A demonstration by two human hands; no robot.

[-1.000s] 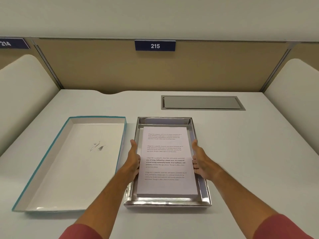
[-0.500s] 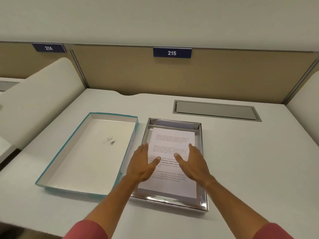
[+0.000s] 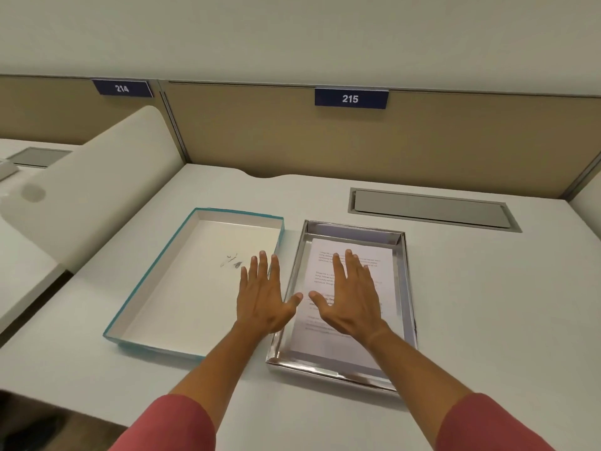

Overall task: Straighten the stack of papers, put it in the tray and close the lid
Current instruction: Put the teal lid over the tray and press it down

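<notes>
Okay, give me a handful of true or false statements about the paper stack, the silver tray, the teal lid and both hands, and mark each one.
1. The white stack of printed papers lies inside the shiny silver rectangular tray. True.
2. The teal-edged white cardboard lid covers the tray. False: it lies open side up on the white desk, left of the tray.
3. The left hand is over the lid's right edge, fingers spread. True.
4. The right hand grips a pen. False: it is open and empty, flat over the papers.
5. The blue sign above the desk reads 215. True.
</notes>
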